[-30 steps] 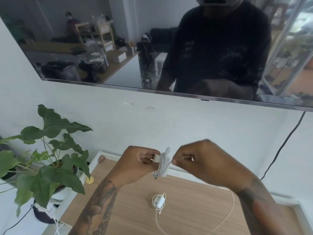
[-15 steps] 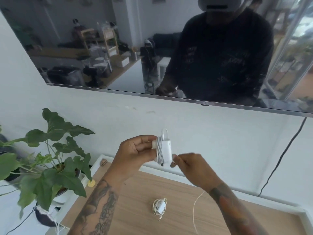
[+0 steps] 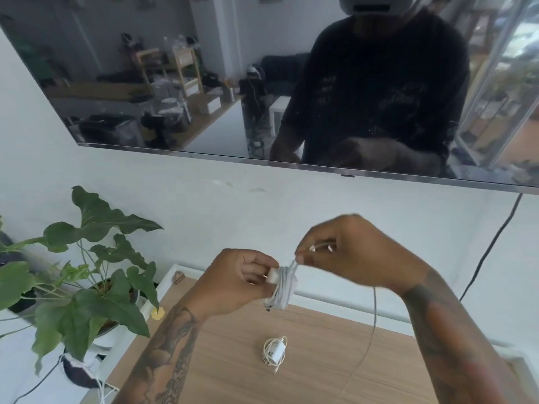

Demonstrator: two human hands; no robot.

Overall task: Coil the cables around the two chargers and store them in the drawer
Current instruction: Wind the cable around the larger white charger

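My left hand (image 3: 243, 282) grips a white charger (image 3: 279, 287) held in the air above the wooden cabinet top (image 3: 227, 363). Several turns of white cable wrap its body. My right hand (image 3: 350, 252) pinches the same cable (image 3: 374, 316) just right of and above the charger; the loose end hangs down past my right wrist to the wood. A second white charger (image 3: 274, 350) with its cable coiled around it lies on the wood below my hands. No drawer is in view.
A leafy potted plant (image 3: 87, 275) stands at the left edge of the cabinet. A wall-mounted screen (image 3: 204, 83) hangs above, with a black cord (image 3: 490, 249) running down the wall at right. A small yellow object (image 3: 157, 314) lies near the plant.
My right hand has risen from below the charger to above and right of it, carrying the cable around. The charger has tilted and dropped slightly in my left hand.
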